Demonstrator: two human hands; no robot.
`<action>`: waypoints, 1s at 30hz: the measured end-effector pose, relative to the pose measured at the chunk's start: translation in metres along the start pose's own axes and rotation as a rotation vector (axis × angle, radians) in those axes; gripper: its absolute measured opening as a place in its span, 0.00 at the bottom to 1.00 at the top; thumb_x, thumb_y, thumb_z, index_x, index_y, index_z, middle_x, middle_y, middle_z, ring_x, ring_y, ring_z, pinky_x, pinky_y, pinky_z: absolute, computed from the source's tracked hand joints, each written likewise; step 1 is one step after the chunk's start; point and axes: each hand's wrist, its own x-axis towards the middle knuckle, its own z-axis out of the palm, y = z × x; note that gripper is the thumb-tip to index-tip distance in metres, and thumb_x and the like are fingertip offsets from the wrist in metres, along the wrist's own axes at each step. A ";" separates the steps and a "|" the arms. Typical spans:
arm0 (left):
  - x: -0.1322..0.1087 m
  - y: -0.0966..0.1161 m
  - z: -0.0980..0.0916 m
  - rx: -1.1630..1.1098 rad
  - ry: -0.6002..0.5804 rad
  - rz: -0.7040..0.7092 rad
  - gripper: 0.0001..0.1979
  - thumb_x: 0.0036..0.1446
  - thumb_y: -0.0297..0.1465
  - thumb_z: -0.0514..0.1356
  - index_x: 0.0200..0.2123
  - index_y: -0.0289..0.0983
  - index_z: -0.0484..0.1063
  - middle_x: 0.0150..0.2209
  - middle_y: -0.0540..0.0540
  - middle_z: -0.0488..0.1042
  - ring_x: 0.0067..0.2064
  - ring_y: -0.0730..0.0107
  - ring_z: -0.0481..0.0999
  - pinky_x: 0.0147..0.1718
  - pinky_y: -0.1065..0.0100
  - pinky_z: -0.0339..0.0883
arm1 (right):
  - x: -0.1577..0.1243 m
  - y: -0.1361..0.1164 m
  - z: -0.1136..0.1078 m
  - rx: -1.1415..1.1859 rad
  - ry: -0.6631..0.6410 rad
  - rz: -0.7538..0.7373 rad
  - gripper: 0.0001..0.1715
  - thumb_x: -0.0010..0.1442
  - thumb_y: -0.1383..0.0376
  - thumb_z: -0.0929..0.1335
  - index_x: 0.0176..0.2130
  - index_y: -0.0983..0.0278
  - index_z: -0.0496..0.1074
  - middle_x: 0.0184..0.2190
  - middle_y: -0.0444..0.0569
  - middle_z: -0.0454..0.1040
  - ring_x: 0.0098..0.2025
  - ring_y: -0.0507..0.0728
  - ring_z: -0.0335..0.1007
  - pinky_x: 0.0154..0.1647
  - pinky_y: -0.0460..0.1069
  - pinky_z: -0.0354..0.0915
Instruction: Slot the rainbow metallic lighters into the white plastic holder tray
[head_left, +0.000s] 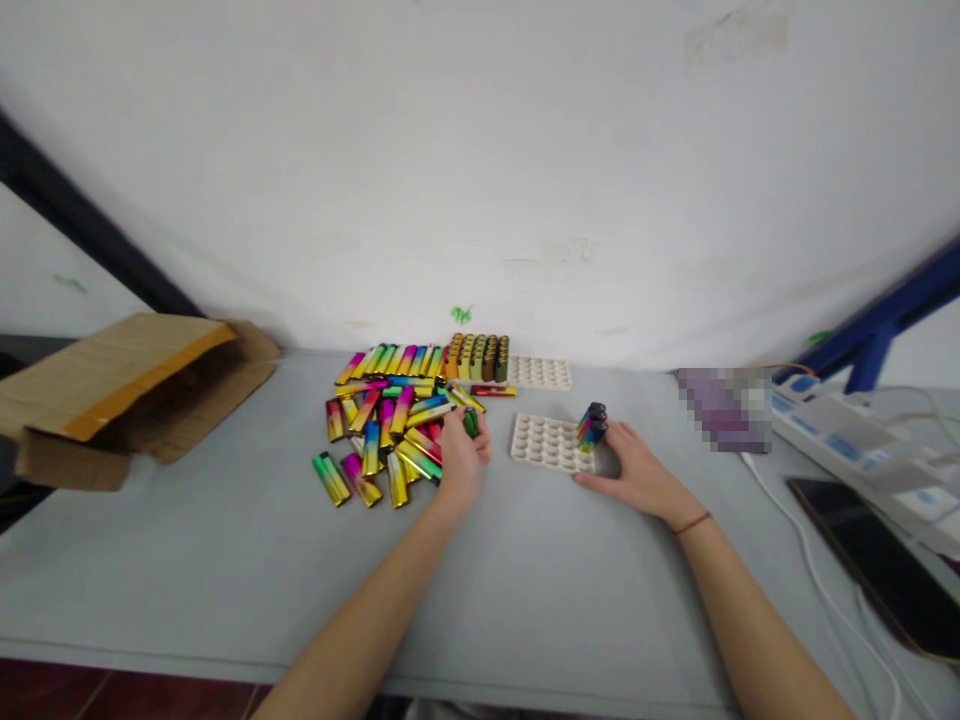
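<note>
My left hand (463, 455) is closed around a shiny green lighter-like case (470, 421) with a dark end, at the right side of a loose pile of similar cases (401, 410). These cases are metallic, fading between gold, pink, green and blue. To the right lies a white tray (547, 441) with rows of round hollows. Two blue-and-rainbow cases (591, 428) with black tops stand upright at its right end. My right hand (630, 468) grips that end of the tray, thumb at the front corner and fingers beside the standing cases, partly hidden.
Against the wall, upright cases (480, 358) fill part of a second white tray (544, 373), with a row of cases (394, 362) lying to its left. An open cardboard box (150, 385) sits far left. A power strip (862, 450), a phone (877, 560) and white cables occupy the right.
</note>
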 end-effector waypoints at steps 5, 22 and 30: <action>-0.001 -0.001 0.000 -0.042 0.036 0.013 0.19 0.55 0.47 0.51 0.21 0.40 0.56 0.14 0.59 0.48 0.15 0.80 0.45 0.14 0.76 0.39 | -0.001 0.001 0.001 -0.005 0.011 -0.011 0.41 0.55 0.44 0.71 0.59 0.64 0.65 0.59 0.63 0.68 0.63 0.72 0.61 0.65 0.70 0.54; 0.004 -0.007 0.000 0.016 0.007 0.040 0.18 0.58 0.47 0.48 0.25 0.40 0.57 0.16 0.58 0.51 0.16 0.79 0.48 0.15 0.75 0.43 | 0.001 0.000 0.001 0.005 0.010 0.007 0.43 0.54 0.43 0.71 0.59 0.66 0.66 0.60 0.65 0.68 0.63 0.72 0.61 0.65 0.69 0.53; -0.012 -0.022 0.003 0.514 -0.334 0.567 0.12 0.64 0.41 0.53 0.43 0.40 0.65 0.38 0.46 0.72 0.40 0.67 0.73 0.44 0.64 0.69 | 0.001 0.002 0.007 -0.026 0.018 0.011 0.47 0.54 0.43 0.71 0.63 0.65 0.62 0.63 0.63 0.65 0.65 0.70 0.59 0.68 0.68 0.48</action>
